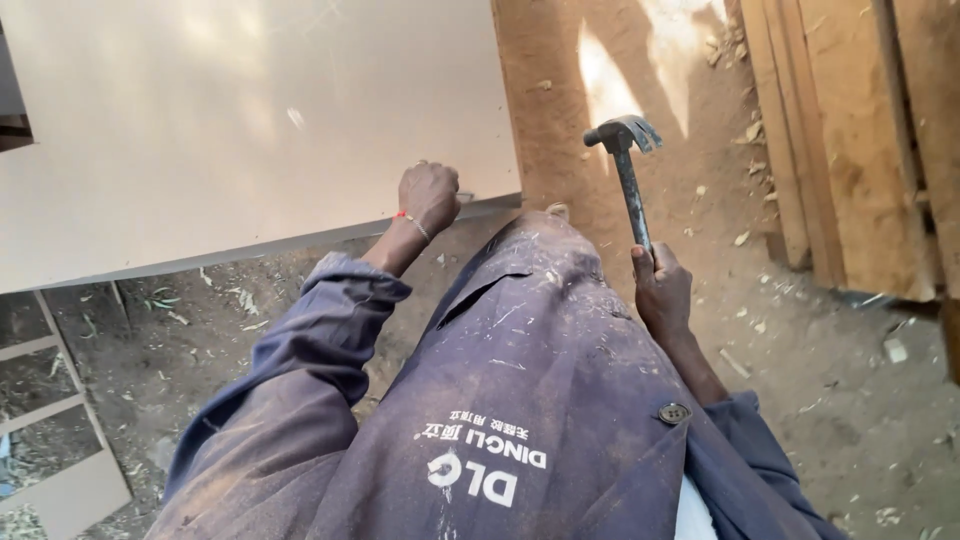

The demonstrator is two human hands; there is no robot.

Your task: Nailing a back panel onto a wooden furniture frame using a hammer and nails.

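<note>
My right hand grips the dark handle of a claw hammer, its metal head raised above the sandy floor. My left hand is closed with pinched fingers at the near edge of a large pale board, close to its right corner. Whether a nail sits between the fingers is too small to tell. A red and white band circles my left wrist. My knee, under a dusty dark blue work coat, is raised between the two hands.
Rough wooden planks lie stacked on the right. The ground is dirt strewn with wood chips and sawdust. A pale wooden frame lies at the lower left.
</note>
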